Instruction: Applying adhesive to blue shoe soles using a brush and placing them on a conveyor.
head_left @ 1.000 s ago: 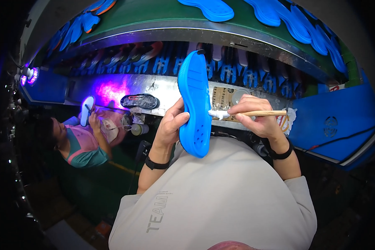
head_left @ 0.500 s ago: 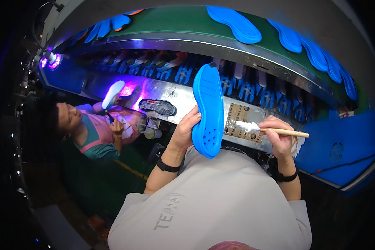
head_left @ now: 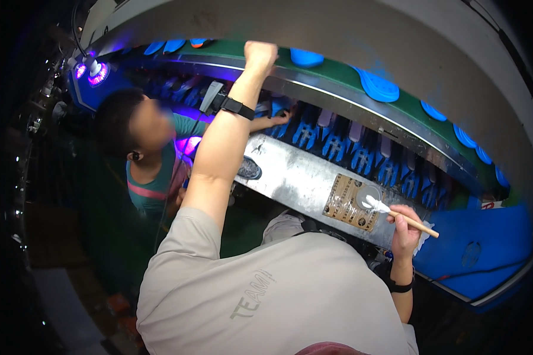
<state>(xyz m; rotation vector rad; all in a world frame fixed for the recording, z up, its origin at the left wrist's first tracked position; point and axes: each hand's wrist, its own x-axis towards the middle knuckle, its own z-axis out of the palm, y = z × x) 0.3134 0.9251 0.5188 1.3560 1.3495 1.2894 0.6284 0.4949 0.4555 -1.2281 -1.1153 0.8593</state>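
The long green conveyor belt (head_left: 337,74) arcs across the top of my view, carrying a row of bright blue foam shoe soles (head_left: 378,87) spaced along it. Below it runs a rack of blue plastic clamp-like holders (head_left: 337,145), and below that the flat, dull steel work plate (head_left: 290,177) that I stand against. A glossy blue machine housing (head_left: 479,254) fills the lower right. On my left a co-worker in a teal shirt with a pink stripe (head_left: 154,177) sits close to the plate, one hand reaching to the holders; purple lamps (head_left: 92,71) glow at the upper left. A dark shoe sole (head_left: 250,168) lies on the left end of the plate, partly hidden by my arm. A brown printed card (head_left: 346,204) lies on the right part of the plate, with a small round clear dish (head_left: 368,196) on it. My left hand (head_left: 260,54) is stretched far up to the belt, fist closed at its edge; I cannot tell whether it holds anything. A black band sits on that wrist. My right hand (head_left: 405,228) is low at the near edge of the plate, fingers wrapped around a thin wooden-handled brush (head_left: 405,219), its white bristle tip resting at the rim of the dish. A black band is on this wrist too.
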